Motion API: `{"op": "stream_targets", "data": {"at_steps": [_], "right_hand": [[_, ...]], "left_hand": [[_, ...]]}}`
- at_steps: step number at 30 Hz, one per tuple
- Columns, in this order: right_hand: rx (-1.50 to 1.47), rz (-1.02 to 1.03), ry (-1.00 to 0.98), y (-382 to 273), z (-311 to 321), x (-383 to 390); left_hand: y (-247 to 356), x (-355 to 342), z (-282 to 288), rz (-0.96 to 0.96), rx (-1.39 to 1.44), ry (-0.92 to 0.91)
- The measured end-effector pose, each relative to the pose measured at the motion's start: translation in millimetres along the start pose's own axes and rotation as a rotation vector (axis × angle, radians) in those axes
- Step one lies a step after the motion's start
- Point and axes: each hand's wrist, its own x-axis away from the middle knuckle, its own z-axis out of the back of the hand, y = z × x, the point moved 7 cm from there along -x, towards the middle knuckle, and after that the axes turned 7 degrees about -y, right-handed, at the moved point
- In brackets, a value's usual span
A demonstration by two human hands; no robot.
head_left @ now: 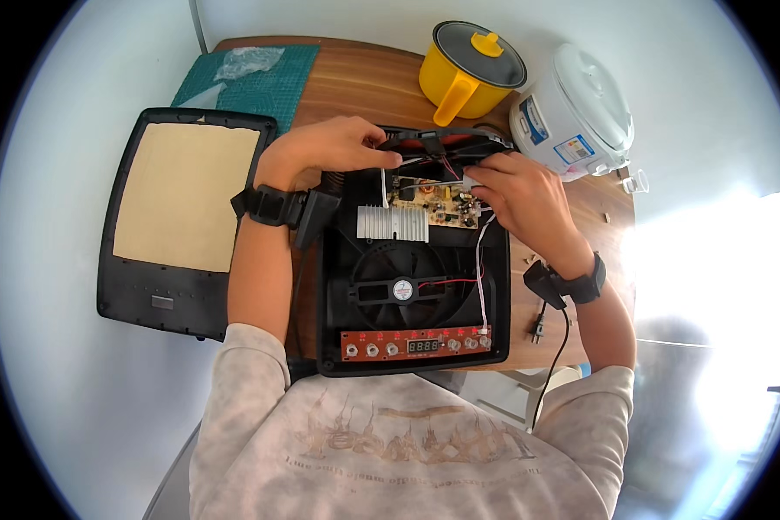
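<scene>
We see the tan, rectangular circuit board [446,211] in the far half of the open black plastic housing [336,286], its long axis running left to right, nearer our right hand [524,191], which pinches a small white piece [471,181] above its right end. Our left hand [334,146] stretches its thumb toward the board from the far left; whether its curled fingers grip anything, we cannot tell.

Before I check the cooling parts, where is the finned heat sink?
In the head view, the heat sink is left of centre in the open black casing, below-left of the circuit board and above the fan.
</scene>
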Motion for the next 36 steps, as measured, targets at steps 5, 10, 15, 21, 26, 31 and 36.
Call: {"op": "stream_targets", "data": {"at_steps": [5,10,15,21,26,31,36], "right_hand": [[0.035,-0.008,-0.012,4.7,1.6,-7.6],[0.037,-0.049,-0.086,3.5,-4.1,-10.4],[0.067,-0.059,-0.137,-1.7,-6.3,-18.8],[0.143,-0.063,-0.195,-10.0,-2.8,-26.9],[0.158,-0.056,-0.186,-10.5,-3.7,-27.5],[0.143,-0.058,-0.197,-10.3,-2.4,-28.4],[0.139,-0.051,-0.210,-12.1,-2.0,-30.7]], "left_hand": [[6.4,1.2,9.7,-0.044,0.035,0.047],[1.9,-0.9,5.9,-0.030,0.018,0.031],[3.1,1.8,4.9,-0.036,0.004,0.033],[4.3,2.1,4.1,-0.044,-0.020,0.027],[0.2,-1.0,1.0,-0.083,-0.006,0.067],[-3.1,-4.0,-1.7,-0.089,0.018,0.058],[-6.8,-6.7,-2.5,-0.083,0.021,0.043]]}}
